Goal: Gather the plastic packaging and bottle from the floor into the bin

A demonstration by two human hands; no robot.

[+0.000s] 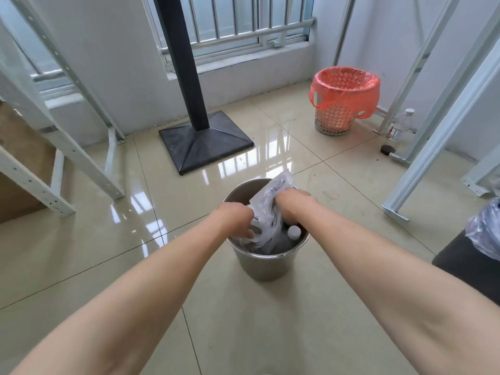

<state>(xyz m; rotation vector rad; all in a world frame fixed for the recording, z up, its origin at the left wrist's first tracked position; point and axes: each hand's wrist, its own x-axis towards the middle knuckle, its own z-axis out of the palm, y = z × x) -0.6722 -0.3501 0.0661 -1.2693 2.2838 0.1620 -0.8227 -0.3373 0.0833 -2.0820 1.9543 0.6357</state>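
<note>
A round steel bin (266, 266) stands on the tiled floor in front of me. Crumpled clear plastic packaging (273, 196) sticks up out of it and fills most of its mouth. My left hand (238, 217) grips the packaging at the bin's left side, fingers curled down into it. My right hand (293, 204) grips the same packaging from the right, reaching into the bin. A bottle with a white cap (294, 232) lies inside the bin by the right wall, mostly hidden under the plastic.
A black pole on a square base (205, 140) stands behind the bin. An orange-lined mesh basket (342, 101) sits at the back right, with another bottle (400, 128) by a white metal frame (422, 163). White shelf frames stand left. A dark seat with a plastic bag (484, 234) is at the right edge.
</note>
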